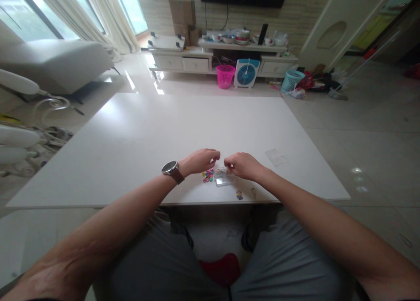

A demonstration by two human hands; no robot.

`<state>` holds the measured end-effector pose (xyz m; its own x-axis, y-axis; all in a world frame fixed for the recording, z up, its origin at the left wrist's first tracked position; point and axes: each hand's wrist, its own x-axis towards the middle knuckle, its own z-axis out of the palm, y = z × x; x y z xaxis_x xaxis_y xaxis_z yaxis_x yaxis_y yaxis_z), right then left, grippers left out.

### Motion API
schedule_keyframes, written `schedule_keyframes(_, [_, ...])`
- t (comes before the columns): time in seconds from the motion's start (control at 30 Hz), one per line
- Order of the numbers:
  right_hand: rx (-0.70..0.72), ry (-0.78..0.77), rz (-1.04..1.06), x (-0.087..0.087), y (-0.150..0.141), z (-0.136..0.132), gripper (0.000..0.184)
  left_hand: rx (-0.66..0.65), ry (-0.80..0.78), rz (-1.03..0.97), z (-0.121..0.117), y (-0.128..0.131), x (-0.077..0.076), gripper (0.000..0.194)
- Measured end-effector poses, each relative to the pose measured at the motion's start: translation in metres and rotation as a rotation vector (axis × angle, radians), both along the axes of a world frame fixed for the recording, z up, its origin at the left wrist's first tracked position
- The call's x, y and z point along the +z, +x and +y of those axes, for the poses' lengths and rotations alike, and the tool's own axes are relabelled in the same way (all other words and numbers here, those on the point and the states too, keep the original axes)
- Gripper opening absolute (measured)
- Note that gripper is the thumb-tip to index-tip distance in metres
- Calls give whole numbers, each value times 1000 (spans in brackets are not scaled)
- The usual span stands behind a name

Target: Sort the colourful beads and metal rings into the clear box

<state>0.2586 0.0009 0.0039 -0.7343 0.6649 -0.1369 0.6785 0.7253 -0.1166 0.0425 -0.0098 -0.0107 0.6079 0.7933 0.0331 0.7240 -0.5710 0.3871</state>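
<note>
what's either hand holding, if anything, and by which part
Cannot be told: the right hand is at the clear box, left hand near colorful pieces, but any pinch is too blurred.

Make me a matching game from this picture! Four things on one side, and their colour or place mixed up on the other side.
Things:
1. Little pieces
2. Clear box
3. Watch
4. Basket next to the fan

Colour or place:
A. Bright pink
B. Around the left wrist
C. On the table, close by the right hand
D. Many colours, in a small heap

Right pairs:
1-D
2-C
3-B
4-A
</note>
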Motion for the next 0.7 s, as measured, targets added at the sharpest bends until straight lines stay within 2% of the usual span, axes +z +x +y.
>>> schedule_keyframes(0.13, [29,-19,-11,3,4,1,14,-16,3,0,1,-2,-1,19])
schedule_keyframes(0.33, [-12,-50,-20,7,14,6,17,-12,-19,33,1,-2,-3,20])
schedule_keyframes(0.6, [40,-70,-32,4,13,3,20,-34,-8,43,2,-4,-8,19])
schedule_keyframes(0.7, [74,-128,-17,3,14,3,21,-41,-6,49,2,-5,-9,19])
